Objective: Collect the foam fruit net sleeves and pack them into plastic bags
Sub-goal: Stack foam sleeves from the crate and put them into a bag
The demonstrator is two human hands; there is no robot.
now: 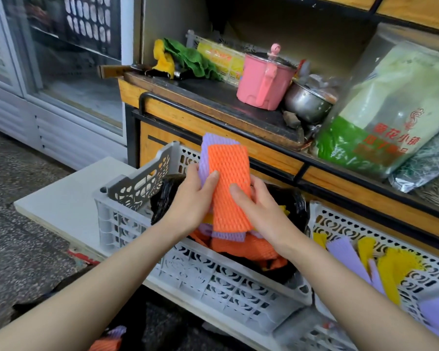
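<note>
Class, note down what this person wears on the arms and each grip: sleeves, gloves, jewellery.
The left grip and right grip are bare hands: no gloves, rings or markings. The left forearm and right forearm are uncovered to the frame edge: no sleeve, watch or bracelet.

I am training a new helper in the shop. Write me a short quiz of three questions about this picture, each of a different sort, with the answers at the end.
1. True or false: both the left hand and the right hand hold the orange foam net sleeve.
2. What lines the grey perforated plastic crate under the hands? A) a black plastic bag B) white paper C) a green cloth
3. Fill in: the second foam net sleeve, directly behind the orange one, is ____ in colour.
Key: 1 true; 2 A; 3 purple.
</note>
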